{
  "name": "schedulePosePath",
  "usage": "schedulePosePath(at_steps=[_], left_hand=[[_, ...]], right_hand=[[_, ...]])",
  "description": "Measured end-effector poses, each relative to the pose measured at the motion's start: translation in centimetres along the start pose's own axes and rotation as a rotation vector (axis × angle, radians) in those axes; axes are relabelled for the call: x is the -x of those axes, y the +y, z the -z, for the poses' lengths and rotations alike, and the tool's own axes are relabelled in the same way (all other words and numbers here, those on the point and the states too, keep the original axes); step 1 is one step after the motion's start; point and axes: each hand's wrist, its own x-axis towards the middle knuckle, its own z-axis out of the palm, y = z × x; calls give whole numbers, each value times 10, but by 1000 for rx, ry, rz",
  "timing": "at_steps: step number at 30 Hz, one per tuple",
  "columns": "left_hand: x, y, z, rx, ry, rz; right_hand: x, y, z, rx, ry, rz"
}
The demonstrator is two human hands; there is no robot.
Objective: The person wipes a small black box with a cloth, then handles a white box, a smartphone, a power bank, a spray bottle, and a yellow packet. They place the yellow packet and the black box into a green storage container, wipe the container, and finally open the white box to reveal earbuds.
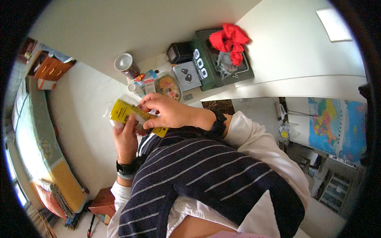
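Observation:
A clear plastic packet with a yellow printed strip (124, 111) is held in front of my body, close to the edge of a ledge. My left hand (125, 139) grips it from below, thumb lying on the front. From the right, my right hand (170, 112) pinches the packet's other side between thumb and fingers. What lies inside the packet is hard to make out behind the fingers and glare. Just beyond my right hand is a clear tub (169, 86) with a patterned lid or contents.
On the ledge stand a tall canister (127, 68), a small white-capped bottle (135, 89), a white earbud box (186, 77), a black box (179, 52) and a large dark green box (204, 59) topped by red cloth (230, 39). A bed (43, 139) is at left, maps (325, 119) at right.

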Motion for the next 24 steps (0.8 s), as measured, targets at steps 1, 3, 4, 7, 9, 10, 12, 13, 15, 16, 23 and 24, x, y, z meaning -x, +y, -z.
schedulePosePath(at_steps=[1, 3, 4, 7, 9, 10, 12, 13, 15, 16, 23, 24], left_hand=[[-1, -4, -1, -17, 8, -113], [1, -7, 2, 163, -73, -131], [2, -7, 5, 218, -125, -101], [0, -9, 10, 236, -121, -43], [-1, -11, 14, 227, -140, -57], [-1, -11, 15, 229, -160, -51], [-2, -12, 17, 218, -177, -29], [-3, -12, 17, 205, -177, -14], [-4, -13, 16, 189, -181, -15], [-4, -13, 16, 186, -181, -29], [-7, -14, 11, 72, -191, -78], [-7, -14, 10, 87, -196, -71]], right_hand=[[2, -1, 8, -23, 11, 23], [9, 5, 43, -148, 95, -181], [7, 13, 62, 377, 329, -62], [22, 45, 141, 1064, 682, -162], [38, 70, 174, 1322, 915, -363], [44, 81, 183, 1339, 904, -501], [51, 96, 209, 1273, 819, -580], [50, 99, 221, 1180, 741, -618], [55, 95, 236, 927, 1045, -577], [56, 88, 243, 858, 1165, -440], [57, 21, 246, 343, 1263, -9], [54, 17, 238, 226, 1237, -21]])
